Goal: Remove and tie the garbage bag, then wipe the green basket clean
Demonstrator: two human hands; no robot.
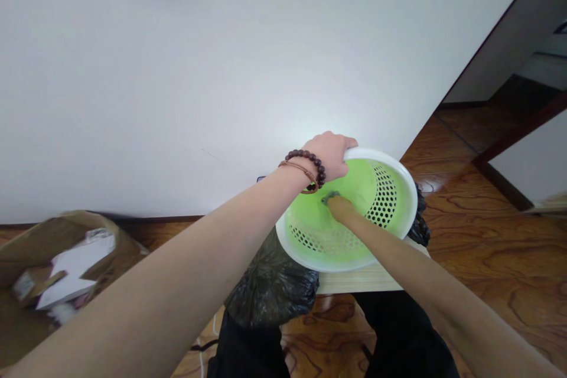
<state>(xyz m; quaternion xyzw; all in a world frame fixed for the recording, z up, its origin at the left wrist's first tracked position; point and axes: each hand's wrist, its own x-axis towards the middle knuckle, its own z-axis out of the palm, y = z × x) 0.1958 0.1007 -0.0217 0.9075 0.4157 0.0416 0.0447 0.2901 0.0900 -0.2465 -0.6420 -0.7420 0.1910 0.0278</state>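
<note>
A round basket (pixel 354 168), light green inside with a white rim and rows of holes in its wall, rests tilted on a pale wooden stool. My left hand (pixel 330 150), with a beaded bracelet on the wrist, is closed over the rim at the far side. Reaching down into the basket, my right hand (pixel 341 208) has its fingers bunched around a small grey-green cloth (pixel 330 196). The cloth touches the inner surface, and most of it is hidden by the hand.
Beneath the basket is the pale stool top (pixel 361 280). A dark plastic bag (pixel 274 286) hangs at its left, with more black plastic (pixel 420 218) at the right. A large brown paper bag (pixel 119 242) holding boxes stands far left. The white wall (pixel 221 71) rises just beyond.
</note>
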